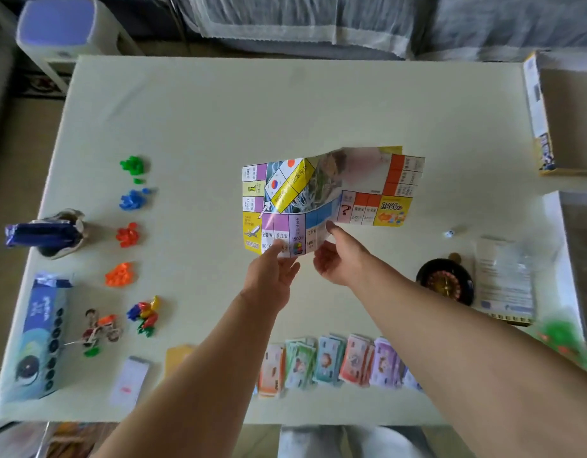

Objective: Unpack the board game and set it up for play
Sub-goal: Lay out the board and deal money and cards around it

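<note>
A pale table [285, 110] carries an unpacked game. Above its centre hangs a colourful paper game board [318, 196], partly unfolded, its near edge pinched by the left hand [272, 276] and right hand [338, 259]. Pastel banknote stacks [335, 361] lie near, sorted plastic token piles [128, 234] left, a small white die [448, 233] right. Flattening the board likely remains.

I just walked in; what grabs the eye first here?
The bright, half-folded game board, pinched by the left hand and right hand above the middle of the table. To its left lie piles of green pieces, blue pieces, red pieces and orange pieces; play money lines the near edge.
</note>
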